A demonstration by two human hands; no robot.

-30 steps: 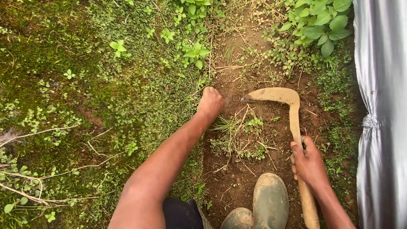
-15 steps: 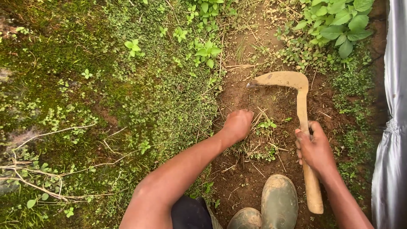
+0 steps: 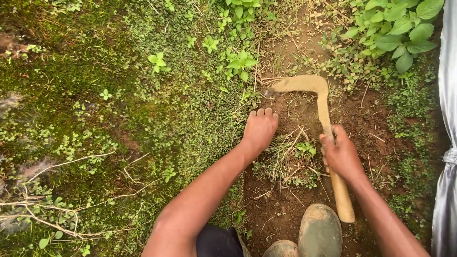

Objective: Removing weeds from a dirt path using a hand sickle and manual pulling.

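**Left hand drops onto the weed clump beside the hooked tool**

Half a second ago the left hand (image 3: pixel 259 129) lay lower and nearer the body; a second ago it was stretched further out over the bare soil. Now it rests palm down at the 10 o'clock edge of the tuft of pulled grass (image 3: pixel 290 159), fingers together and pointing to 12 o'clock. Its grip looks released, flat on the earth, though the fingertips may be pressing into the roots; the view does not settle that.

The right hand (image 3: pixel 340 154) has kept its place on the wooden handle (image 3: pixel 342 200), its grip clenched around the shaft. The curved blade (image 3: pixel 300 84) of the sickle-like tool lies at 12 o'clock from the tuft, tip pointing to 9 o'clock, and it sits about where it did in both earlier views, shifted only with the camera.

The tuft lies between the two hands on the patch of brown soil (image 3: pixel 281 209).

The middle of the handle is hidden under the right hand. The rubber boots (image 3: pixel 320 233) are cut off at the bottom edge, as are both forearms. The grey plastic sheet (image 3: pixel 447 143) at 3 o'clock runs out of frame. Soil coats the blade, so its edge is hard to make out.
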